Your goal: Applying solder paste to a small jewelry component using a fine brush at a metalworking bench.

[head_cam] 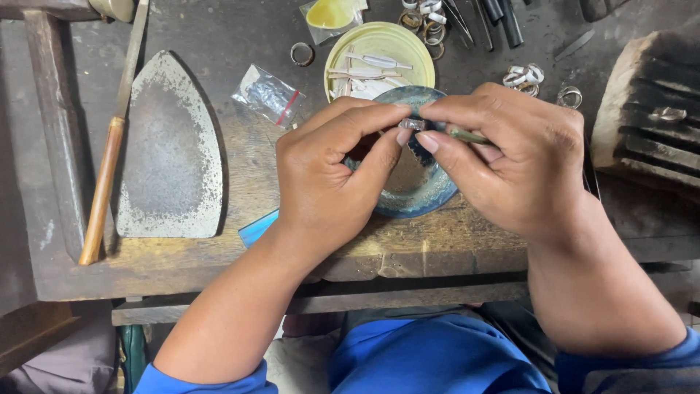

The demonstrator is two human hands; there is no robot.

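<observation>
A small silver piece (412, 125) is being pinched between the two hands, just above a blue bowl (430, 191) that is resting on the worn wooden desk (248, 182). The left hand (328, 171) is closing thumb and forefinger on one side of it, while the right hand (503, 157) is pressing thumb and forefinger against the other side; the remaining fingers of both hands are being kept curled in. A thin rod-like tool (467, 136) is being gripped in the right hand as well — its working end cannot be made out.

The piece is judged to be light, stiff and smooth — metal, so unlikely to break but easy to let slip, and small enough to be lost if dropped. It is best being held by its flat sides or edges with fingertip pads, low over the bowl.

Behind the bowl a yellow lid (379, 55) is carrying strips of pale metal, and several rings (525, 76) are lying scattered near it. To the left a flat iron plate (169, 149), rusted, is lying on the desk, with a wooden-handled file (109, 157) beside it and a small plastic bag (267, 93) between plate and lid. A charred block (649, 109) is standing at the right edge.
</observation>
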